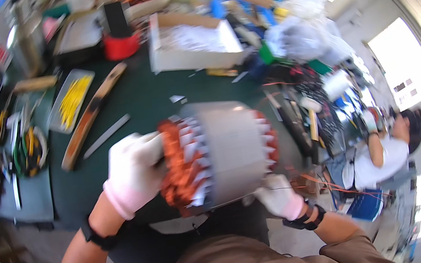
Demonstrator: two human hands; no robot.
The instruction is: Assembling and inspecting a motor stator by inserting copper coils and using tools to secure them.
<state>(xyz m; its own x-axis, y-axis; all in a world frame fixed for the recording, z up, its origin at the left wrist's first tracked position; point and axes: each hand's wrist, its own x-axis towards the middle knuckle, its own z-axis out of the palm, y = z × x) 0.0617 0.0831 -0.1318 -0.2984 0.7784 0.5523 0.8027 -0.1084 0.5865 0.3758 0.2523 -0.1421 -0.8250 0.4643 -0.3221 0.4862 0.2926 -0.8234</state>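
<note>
A motor stator (233, 150) with a smooth grey metal body lies on its side at the bench's near edge. Reddish copper windings (176, 165) bulge from its left end, and white insulation slips poke out between core and coils at both ends. My left hand (134, 164), in a white glove with a pink cuff, is closed on the left-end windings. At the stator's lower right edge is my right hand (278, 196), gloved alike, its fingers curled in. Blur hides what those fingers grip. A thin dark line runs along the stator's underside toward them.
Left of the stator lie a wooden stick (95, 115), a flat grey strip (106, 136) and a tray of yellow pieces (71, 102). Behind stands a white box (198, 60) with paper slips. Tools and thin orange wires (339, 187) crowd the right; a co-worker (376, 161) sits beyond.
</note>
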